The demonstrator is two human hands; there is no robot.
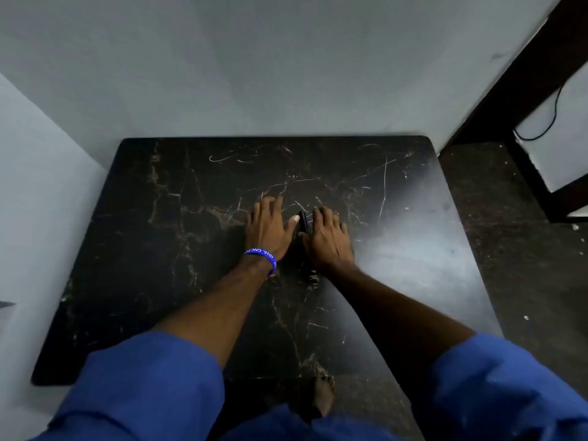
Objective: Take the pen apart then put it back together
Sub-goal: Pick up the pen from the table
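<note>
Two bare hands are laid palm-down on a dark, marble-patterned table [178, 237], seen from a head-worn camera looking down. The left hand [269, 229] is spread flat near the middle of the tabletop, its fingers extended and slightly fanned, its thumb angled toward the right hand. The right hand [329, 238] is set just beside it, fingers likewise extended and resting on the surface, with nothing gripped by either hand.

Between the two hands a small dark object is seen, taken to be the pen [302, 221] (black against the black top, so its outline is hard to read). It is lying on the table with its length running roughly away from the camera, the left thumb tip touching or almost touching its left side and the right index finger just beside its right side. Whether it is whole or in parts cannot be told.

A blue wristband [262, 254] with white lettering is worn on the left wrist. Both forearms are bare up to loose blue sleeves [152, 377] at the bottom of the frame. A bare foot [324, 394] is glimpsed on the floor below the table's near edge.

The tabletop is marked with pale scratches and veining, and a patch of glare is spread across its right side. The table is pushed against a pale wall [286, 74]; to the right, a dark wooden frame [521, 90] and a thin black cable [555, 113] are seen above a speckled dark floor [509, 233].
</note>
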